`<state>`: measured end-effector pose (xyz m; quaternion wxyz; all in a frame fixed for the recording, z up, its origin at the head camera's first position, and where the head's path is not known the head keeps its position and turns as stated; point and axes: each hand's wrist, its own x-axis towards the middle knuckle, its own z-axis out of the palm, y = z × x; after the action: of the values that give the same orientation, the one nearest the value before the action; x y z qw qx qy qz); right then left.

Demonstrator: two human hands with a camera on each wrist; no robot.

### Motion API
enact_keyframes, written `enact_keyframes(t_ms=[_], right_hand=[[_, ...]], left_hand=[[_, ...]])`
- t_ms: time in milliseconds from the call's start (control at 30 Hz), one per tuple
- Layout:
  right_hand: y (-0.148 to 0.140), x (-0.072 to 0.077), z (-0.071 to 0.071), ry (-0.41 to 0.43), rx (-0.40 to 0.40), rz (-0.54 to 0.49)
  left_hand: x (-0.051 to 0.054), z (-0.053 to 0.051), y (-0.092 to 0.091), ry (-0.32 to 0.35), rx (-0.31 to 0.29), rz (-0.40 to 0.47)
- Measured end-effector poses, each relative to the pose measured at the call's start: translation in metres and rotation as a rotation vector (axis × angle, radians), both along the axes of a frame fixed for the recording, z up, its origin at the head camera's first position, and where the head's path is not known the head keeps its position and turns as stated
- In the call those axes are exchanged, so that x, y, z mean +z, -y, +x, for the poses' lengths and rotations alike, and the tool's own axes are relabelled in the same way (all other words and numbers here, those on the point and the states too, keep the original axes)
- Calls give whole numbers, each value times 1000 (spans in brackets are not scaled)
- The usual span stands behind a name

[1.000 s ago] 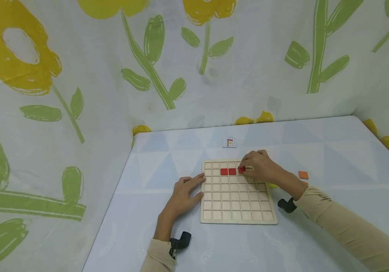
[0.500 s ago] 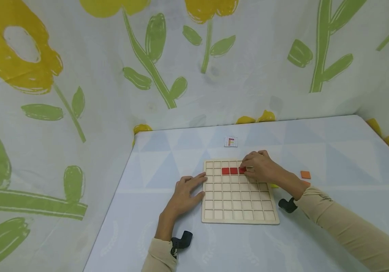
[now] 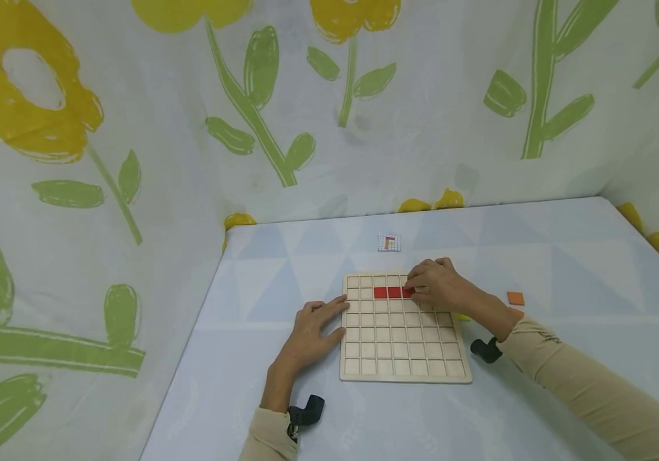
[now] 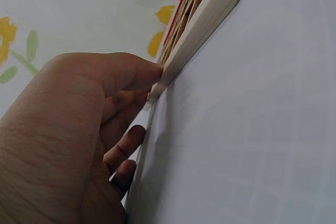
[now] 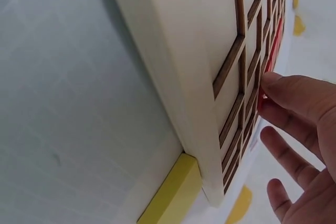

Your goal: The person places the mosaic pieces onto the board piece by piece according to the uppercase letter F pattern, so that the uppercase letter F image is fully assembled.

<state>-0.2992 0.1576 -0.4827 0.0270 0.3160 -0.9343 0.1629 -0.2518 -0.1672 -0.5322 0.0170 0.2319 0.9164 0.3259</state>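
A pale wooden grid board (image 3: pixel 399 351) lies on the table. Two red square tiles, one of them a left tile (image 3: pixel 380 292), fill neighbouring cells in the second row from the far edge. Directly right of them my right hand (image 3: pixel 436 285) pinches a third red tile (image 5: pixel 261 97) between thumb and index finger, low at its cell; the fingers partly cover it. Whether it lies flat is hard to tell. My left hand (image 3: pixel 309 331) rests at the board's left edge, thumb and fingertips touching the rim, fingers fairly straight.
Beyond the board lies a small card (image 3: pixel 389 242) printed with a coloured grid pattern. To the right are an orange tile (image 3: pixel 515 298), another orange one partly behind the sleeve, and a yellow piece (image 5: pixel 173 190) against the board's right edge. Flower-printed cloth (image 3: pixel 364 153) hangs behind the table.
The third red tile has shifted slightly left, closing the gap to the other two, with my right hand still on it. My left hand stays at the board's edge.
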Motion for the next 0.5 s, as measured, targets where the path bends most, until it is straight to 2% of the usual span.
enact_keyframes(t_ms=[300, 500], right_hand=[[-8, 8, 5, -19, -29, -59], [-21, 15, 15, -45, -38, -92]], left_hand=[[1, -2, -1, -22, -10, 0], [-1, -2, 0, -3, -3, -8]])
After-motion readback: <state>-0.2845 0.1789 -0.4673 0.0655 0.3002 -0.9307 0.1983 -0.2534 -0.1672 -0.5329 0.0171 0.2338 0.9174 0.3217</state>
